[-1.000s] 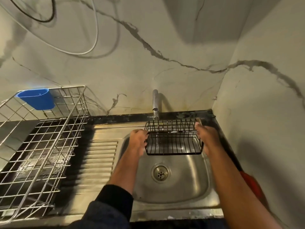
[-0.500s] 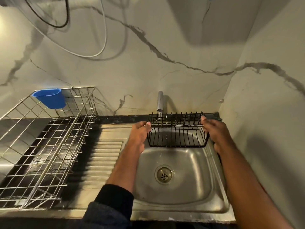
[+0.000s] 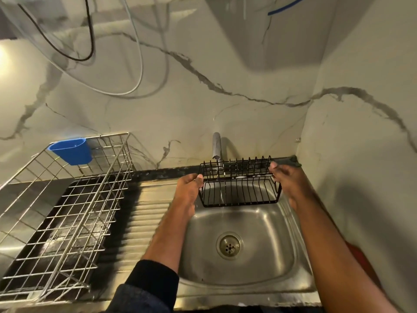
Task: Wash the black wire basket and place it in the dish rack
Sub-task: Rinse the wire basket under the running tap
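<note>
1. The black wire basket (image 3: 240,182) is held in the air at the centre right of the frame, over the back half of the steel sink (image 3: 279,249) and just under the spout of the tap (image 3: 216,145).
2. The left hand (image 3: 188,188) grips the basket's left end, fingers curled round the top wire; the right hand (image 3: 285,177) pinches the right end, with the thumb over the rim. Both are clamped on the basket, one at each end.
3. A thin stream of water falls from the tap through the wires near the basket's left side and into the sink. White flecks sit along the back wire; they may be soap foam, though that is hard to tell.
4. The step in hand looks like the rinse: the basket is under the running water, not yet moved toward the rack.
5. Only the left portion sits in the stream, so the rinse likely calls for shifting or tilting the basket until the water reaches the right end and the bottom wires.
6. The dish rack (image 3: 67,211) stands at the left of the frame on the dark tabletop (image 3: 167,172), beside the ribbed drainboard (image 3: 146,213), with a blue cup (image 3: 72,151) hooked on its back rail.
7. The next move after rinsing calls for carrying the basket leftward across the drainboard, lifting it over the rack's near rail, and setting it down inside.
8. Wet wire can slip, so a firm hold at both ends seems wise during the carry.
</note>
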`<action>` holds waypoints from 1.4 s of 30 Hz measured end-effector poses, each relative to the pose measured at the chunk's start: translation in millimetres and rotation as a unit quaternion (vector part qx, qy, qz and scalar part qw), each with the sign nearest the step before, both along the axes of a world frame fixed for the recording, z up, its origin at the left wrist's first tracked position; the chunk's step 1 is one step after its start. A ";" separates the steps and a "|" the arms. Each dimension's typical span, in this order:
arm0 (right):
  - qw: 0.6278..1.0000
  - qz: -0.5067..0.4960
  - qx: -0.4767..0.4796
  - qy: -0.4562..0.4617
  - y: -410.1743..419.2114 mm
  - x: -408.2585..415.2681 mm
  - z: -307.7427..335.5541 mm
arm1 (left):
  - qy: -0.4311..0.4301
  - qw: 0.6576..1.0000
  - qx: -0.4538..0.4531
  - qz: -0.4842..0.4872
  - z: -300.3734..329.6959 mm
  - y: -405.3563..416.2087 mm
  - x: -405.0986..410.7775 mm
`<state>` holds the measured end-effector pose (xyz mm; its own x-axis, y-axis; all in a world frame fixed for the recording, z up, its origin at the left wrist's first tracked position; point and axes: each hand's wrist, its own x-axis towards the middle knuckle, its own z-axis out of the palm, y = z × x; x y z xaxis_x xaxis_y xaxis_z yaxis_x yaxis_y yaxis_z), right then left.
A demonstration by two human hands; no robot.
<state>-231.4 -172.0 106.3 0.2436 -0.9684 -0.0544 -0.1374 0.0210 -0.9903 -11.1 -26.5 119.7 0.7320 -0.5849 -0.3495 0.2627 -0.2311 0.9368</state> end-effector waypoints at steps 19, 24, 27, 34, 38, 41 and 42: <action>0.999 -0.022 0.018 -0.017 15.3 -2.1 -0.6 | -0.019 0.999 -0.012 -0.033 -2.8 9.8 -1.7; 0.999 -0.021 0.015 -0.019 16.5 2.7 1.7 | -0.020 0.999 -0.023 -0.028 -7.7 12.1 1.0; 0.999 -0.016 0.020 -0.027 15.6 6.0 1.5 | -0.025 0.999 -0.023 -0.025 -6.2 11.9 4.8; 0.999 -0.030 0.010 -0.029 12.7 13.1 0.1 | -0.035 0.999 -0.021 -0.023 -10.7 12.5 8.2; 0.999 -0.037 0.003 -0.025 13.1 13.3 1.2 | -0.046 0.998 -0.029 -0.014 -14.0 9.1 6.6; 0.999 -0.025 0.009 -0.018 15.2 13.3 -0.4 | -0.040 0.999 -0.037 0.005 -13.5 6.5 7.5; 1.000 -0.021 0.008 -0.017 15.8 13.5 -1.4 | -0.037 0.998 -0.040 0.011 -13.2 5.8 8.2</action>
<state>-217.9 -156.2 104.9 0.2037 -0.9770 -0.0623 -0.1026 0.0420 -0.9938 -3.0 -20.6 106.5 0.7669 -0.5923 -0.2472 0.1972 -0.1492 0.9690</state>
